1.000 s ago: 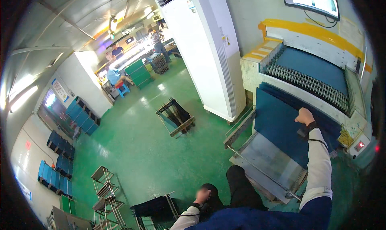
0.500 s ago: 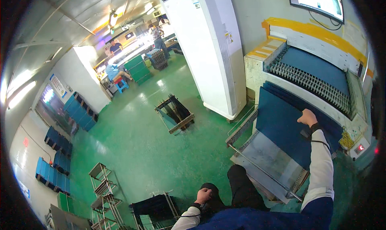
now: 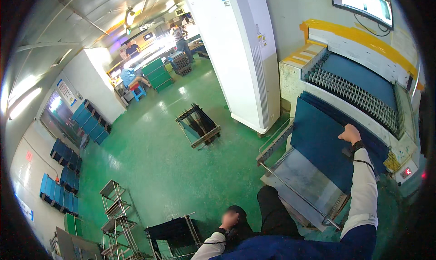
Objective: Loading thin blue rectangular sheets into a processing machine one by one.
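My right hand (image 3: 349, 135) reaches out to the right, its fingers curled over the upper edge of a flat dark blue panel (image 3: 315, 139). This panel leans at the front of several similar panels in a slotted metal rack (image 3: 277, 144). Below it, a pale grey sheet-like surface (image 3: 295, 169) shows inside the rack. My left hand (image 3: 230, 219) is by my bent knee, apart from the rack; its fingers are blurred.
A machine (image 3: 352, 89) with a row of rollers and a blue panel on it stands behind the rack. A tall white cabinet (image 3: 238, 55) is left of it. A small rack (image 3: 198, 126) of dark panels and metal stands (image 3: 116, 214) are on the green floor (image 3: 150, 160).
The view has shifted slightly, so the machine and rack sit a little further right. My right hand stays at the panel's edge and my left stays by the knee.
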`<state>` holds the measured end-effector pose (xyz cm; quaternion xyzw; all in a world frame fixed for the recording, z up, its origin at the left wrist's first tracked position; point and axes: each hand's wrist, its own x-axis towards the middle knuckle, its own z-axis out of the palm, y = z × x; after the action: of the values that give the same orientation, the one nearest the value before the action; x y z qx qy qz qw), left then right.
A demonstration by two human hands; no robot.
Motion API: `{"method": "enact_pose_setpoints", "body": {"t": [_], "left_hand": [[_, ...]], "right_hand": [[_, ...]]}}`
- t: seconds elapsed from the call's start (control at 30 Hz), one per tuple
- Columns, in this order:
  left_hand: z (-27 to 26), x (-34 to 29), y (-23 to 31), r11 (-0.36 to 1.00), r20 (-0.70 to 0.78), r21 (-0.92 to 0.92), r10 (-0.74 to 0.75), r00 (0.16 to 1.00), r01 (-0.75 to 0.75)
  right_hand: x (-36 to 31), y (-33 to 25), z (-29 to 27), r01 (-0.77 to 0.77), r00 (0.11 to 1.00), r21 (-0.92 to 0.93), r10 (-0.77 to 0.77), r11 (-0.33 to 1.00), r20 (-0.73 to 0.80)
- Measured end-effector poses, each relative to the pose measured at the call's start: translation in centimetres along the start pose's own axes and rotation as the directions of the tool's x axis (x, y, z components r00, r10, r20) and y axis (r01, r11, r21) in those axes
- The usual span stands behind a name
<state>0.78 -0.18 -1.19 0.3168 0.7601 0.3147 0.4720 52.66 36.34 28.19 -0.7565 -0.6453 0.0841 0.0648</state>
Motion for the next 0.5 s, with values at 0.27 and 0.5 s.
{"method": "enact_pose_setpoints", "body": {"t": [0.27,0.5], "left_hand": [[0.0,-0.1,0.3,0.999,0.032,-0.032,-0.012,0.999,0.013],[0.0,0.0,0.2,1.0,0.027,-0.011,0.005,1.0,-0.005]], "right_hand": [[0.9,1.2,1.2,0.036,0.995,-0.033,-0.039,0.999,-0.089],[0.2,0.3,0.4,0.017,0.998,-0.035,-0.019,0.999,-0.056]]}}
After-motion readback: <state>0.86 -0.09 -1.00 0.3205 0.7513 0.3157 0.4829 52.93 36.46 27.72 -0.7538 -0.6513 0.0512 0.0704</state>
